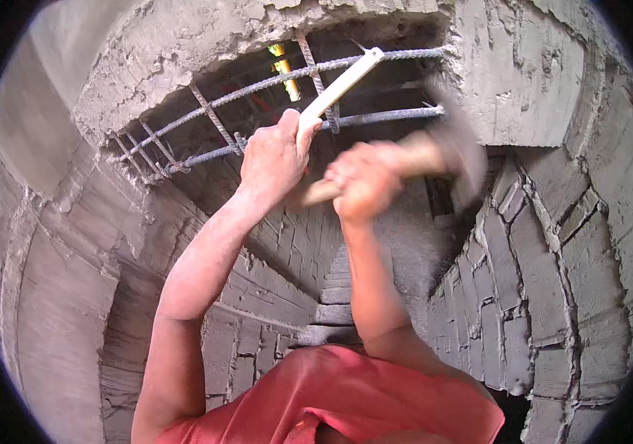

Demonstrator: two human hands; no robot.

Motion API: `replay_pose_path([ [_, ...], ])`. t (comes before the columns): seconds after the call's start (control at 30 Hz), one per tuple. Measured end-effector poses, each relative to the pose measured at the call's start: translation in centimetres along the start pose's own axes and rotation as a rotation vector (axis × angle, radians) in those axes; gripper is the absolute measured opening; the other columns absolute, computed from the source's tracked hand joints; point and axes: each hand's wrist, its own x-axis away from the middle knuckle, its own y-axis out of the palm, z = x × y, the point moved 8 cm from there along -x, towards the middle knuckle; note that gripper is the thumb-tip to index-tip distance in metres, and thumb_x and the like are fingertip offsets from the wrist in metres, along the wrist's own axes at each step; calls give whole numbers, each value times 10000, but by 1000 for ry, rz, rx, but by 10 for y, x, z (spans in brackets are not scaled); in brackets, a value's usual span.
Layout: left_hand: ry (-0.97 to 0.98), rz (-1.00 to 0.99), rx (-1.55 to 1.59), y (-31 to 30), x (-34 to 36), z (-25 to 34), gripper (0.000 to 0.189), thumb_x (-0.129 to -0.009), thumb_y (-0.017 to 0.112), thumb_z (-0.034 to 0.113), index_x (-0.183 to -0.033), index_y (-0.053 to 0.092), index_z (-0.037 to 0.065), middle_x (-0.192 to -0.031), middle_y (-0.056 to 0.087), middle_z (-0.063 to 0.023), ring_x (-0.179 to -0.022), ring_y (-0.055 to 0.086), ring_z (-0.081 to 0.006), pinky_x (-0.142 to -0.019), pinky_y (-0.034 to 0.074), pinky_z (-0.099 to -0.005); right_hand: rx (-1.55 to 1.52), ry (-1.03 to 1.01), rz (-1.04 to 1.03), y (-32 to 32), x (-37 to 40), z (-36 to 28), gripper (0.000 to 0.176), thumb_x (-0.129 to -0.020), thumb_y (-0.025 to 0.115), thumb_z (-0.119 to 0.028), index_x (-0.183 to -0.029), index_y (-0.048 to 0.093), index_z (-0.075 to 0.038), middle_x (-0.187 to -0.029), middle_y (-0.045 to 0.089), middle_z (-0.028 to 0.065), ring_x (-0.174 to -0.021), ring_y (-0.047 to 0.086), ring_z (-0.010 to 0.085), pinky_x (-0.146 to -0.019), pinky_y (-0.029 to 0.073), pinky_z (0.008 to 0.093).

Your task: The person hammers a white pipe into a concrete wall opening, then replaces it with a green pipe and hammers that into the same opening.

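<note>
Left hand: your left hand (272, 155) is clenched around the lower part of a pale strip (350, 85), which slants up towards the far right.
Pale strip: its upper end overlaps the far bar of the rebar grid (398, 115) in view; you cannot tell whether they touch.
Right hand: your right hand (367, 181), blurred, grasps a hammer (416, 155) by its wooden handle, just right of your left hand.
Hammer: the smeared head is on the right; the handle's butt points left, close to your left wrist.
Rebar grid: it spans an opening in rough concrete (523, 74), beyond your fists.
Yellow piece: a yellow piece (285, 72) shows behind the bars, left of the strip.
Walls: a brick wall (546, 259) stands at right.
Clothing: your red shirt (346, 392) fills the near edge.
</note>
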Motion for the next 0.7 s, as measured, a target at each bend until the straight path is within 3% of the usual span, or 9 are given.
replay_pose_path([
  [0.03, 0, -5, 2, 2, -1, 2, 299, -1003, 565, 302, -851, 541, 46, -586, 552, -206, -554, 592, -413, -474, 419, -492, -64, 287, -73, 24, -6, 0, 430, -1028, 434, -332, -679, 433, -81, -570, 461, 21, -437, 463, 125, -418, 420, 302],
  [0.07, -6, -7, 14, 3, 0, 2, 300, -1004, 563, 305, -854, 543, 46, -588, 555, -206, -556, 594, -413, -474, 422, -492, -123, 269, -16, 17, -8, 4, 396, -1021, 453, -278, -684, 448, -72, -564, 452, 24, -425, 449, 124, -416, 422, 303],
  [0.2, -44, -47, 45, 6, -1, 2, 352, -996, 551, 381, -886, 538, 46, -616, 599, -219, -617, 630, -438, -524, 471, -534, -281, 28, 74, 4, 5, -47, 357, -1011, 447, -412, -842, 455, -98, -621, 450, 29, -422, 436, 152, -438, 443, 307],
  [0.33, -42, -38, 43, 9, -2, 1, 372, -999, 537, 392, -887, 557, 38, -621, 600, -232, -633, 633, -452, -536, 483, -543, -479, -280, 114, 7, 1, -58, 452, -1004, 422, -526, -785, 397, -131, -600, 421, 20, -421, 411, 148, -443, 437, 302],
  [0.4, -43, -19, 71, 10, -7, 0, 378, -1001, 529, 393, -888, 551, 34, -621, 599, -235, -640, 634, -456, -541, 488, -547, -114, 300, -124, 31, -16, -1, 368, -1021, 495, -321, -750, 472, -73, -601, 446, -18, -442, 451, 115, -429, 422, 290],
  [0.47, -31, -21, 94, 7, -5, 0, 383, -1004, 521, 394, -889, 544, 30, -620, 598, -237, -647, 634, -460, -546, 492, -552, 275, 228, -228, 55, -17, -12, 343, -1013, 524, -304, -782, 497, -52, -582, 450, -8, -443, 452, 96, -420, 396, 271],
  [0.57, -27, -41, 13, 5, -8, -1, 388, -1005, 516, 398, -884, 534, 31, -637, 611, -239, -643, 638, -454, -543, 502, -553, 41, -232, -131, 48, 11, -61, 333, -1006, 530, -336, -859, 491, -39, -679, 490, 34, -515, 483, 102, -455, 435, 271],
  [0.63, -35, -22, 31, 6, -6, 0, 379, -1006, 515, 397, -884, 537, 40, -635, 610, -234, -638, 639, -449, -542, 504, -548, -371, -152, 2, 24, 18, -64, 310, -986, 533, -457, -946, 441, -163, -669, 431, 6, -486, 459, 134, -486, 484, 316],
  [0.7, -44, -35, 47, 11, -5, -4, 372, -1003, 522, 396, -896, 540, 40, -635, 612, -231, -634, 638, -451, -543, 508, -546, -366, -361, 19, 11, 16, -75, 285, -994, 511, -466, -956, 440, -193, -665, 441, 1, -479, 463, 134, -480, 482, 322],
])
